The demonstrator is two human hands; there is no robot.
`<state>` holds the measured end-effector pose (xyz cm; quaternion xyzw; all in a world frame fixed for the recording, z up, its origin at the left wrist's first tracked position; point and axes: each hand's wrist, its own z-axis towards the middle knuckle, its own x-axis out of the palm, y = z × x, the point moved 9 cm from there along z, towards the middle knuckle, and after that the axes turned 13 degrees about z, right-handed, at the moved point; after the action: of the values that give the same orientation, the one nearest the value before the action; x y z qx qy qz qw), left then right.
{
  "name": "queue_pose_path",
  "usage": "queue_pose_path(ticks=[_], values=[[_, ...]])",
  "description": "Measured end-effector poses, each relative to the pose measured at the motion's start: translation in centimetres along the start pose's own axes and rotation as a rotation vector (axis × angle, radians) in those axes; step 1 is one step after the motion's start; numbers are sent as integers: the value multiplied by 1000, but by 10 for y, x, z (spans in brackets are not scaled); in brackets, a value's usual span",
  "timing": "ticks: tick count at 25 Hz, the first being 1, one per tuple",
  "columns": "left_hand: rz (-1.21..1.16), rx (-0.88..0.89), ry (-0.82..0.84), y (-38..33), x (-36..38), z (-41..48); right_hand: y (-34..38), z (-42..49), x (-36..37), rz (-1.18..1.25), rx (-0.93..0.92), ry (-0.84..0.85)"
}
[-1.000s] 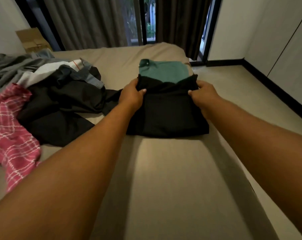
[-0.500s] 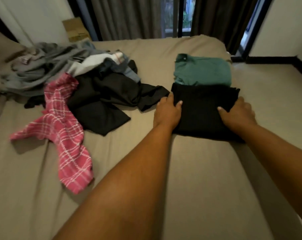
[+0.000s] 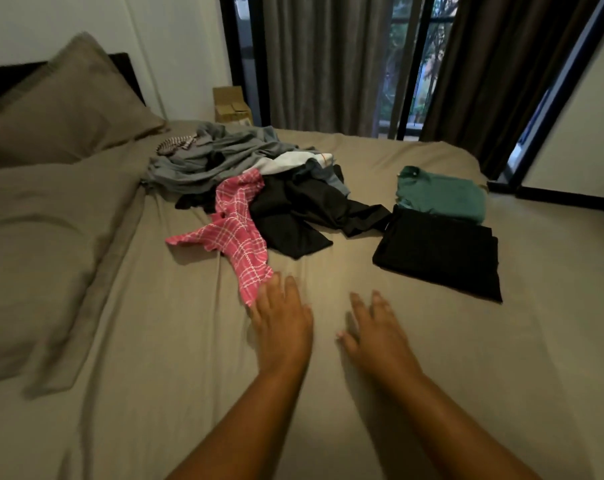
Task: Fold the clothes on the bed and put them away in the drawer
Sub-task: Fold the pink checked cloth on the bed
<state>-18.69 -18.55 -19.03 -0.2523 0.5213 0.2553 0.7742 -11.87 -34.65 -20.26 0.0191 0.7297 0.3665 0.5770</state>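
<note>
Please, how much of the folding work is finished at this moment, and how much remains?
Done: a green shirt and a black garment lie folded on the bed. In hand: nothing held; the left hand is at the tip of the pink cloth, the right hand beside it, both open. Left: the pink cloth, the pile behind it, and all putting away; no drawer shows.

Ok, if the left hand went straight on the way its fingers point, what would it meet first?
Probably the pink cloth: the left hand is open, fingertips right at its near end, though blur hides whether they touch. Just beyond lies the loose black garment.
</note>
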Motion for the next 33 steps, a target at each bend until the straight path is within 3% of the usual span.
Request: queue_pose_path(ticks=[3, 5, 7, 9, 14, 17, 19, 23, 30, 33], values=[[-126, -237, 144, 60, 21, -1, 61, -7, 52, -135, -155, 217], [-327, -354, 199, 80, 29, -1, 68, -11, 70, -262, -136, 248], [-516, -404, 191, 82, 16, -10, 67, -14, 66, -220, -88, 214], [-541, -300, 151, 63, -16, -30, 71, -20, 49, -32, -96, 131], [-598, 106, 81, 9, -93, -67, 87, -74, -19, 252, -417, -233], [-631, 340, 88, -21, -115, -77, 69, -107, -62, 394, -408, -393], [-658, 405, 30, -33, -126, -85, 60, -126, -87, 493, -395, -453], [-594, 209, -60, -16, -129, -81, 50, -158, -124, 634, -373, -549], [-231, -70, 212, 49, -111, -56, -5, -193, -219, 1011, -191, -914], [-461, -104, 277, 65, -117, -48, -34, -200, -253, 988, -62, -1009]])
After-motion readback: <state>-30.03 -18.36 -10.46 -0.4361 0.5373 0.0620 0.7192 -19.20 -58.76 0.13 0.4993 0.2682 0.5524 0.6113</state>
